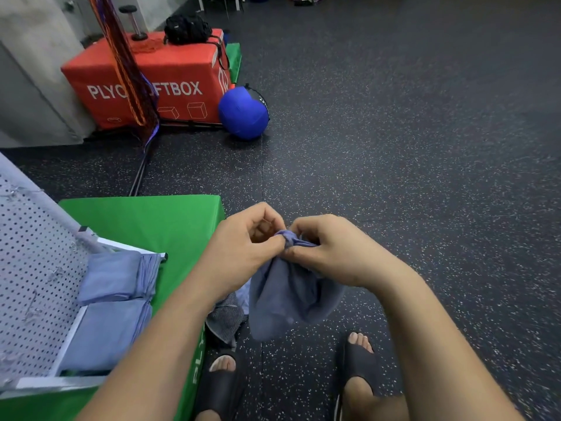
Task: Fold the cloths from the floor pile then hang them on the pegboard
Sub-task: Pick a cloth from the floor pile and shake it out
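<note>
Pinching the blue-grey cloth [288,296] at its bunched top, the left hand [243,250] and right hand [331,250] dangle it right of the pegboard [30,268], seemingly to find its corners.

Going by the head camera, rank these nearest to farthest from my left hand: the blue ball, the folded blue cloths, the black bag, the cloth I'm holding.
1. Grey-blue cloth: pinched by the left hand itself.
2. Folded blue cloths: left, on the pegboard.
3. Blue ball: ahead, beside the red box.
4. Black bag: farthest, atop that box.
</note>
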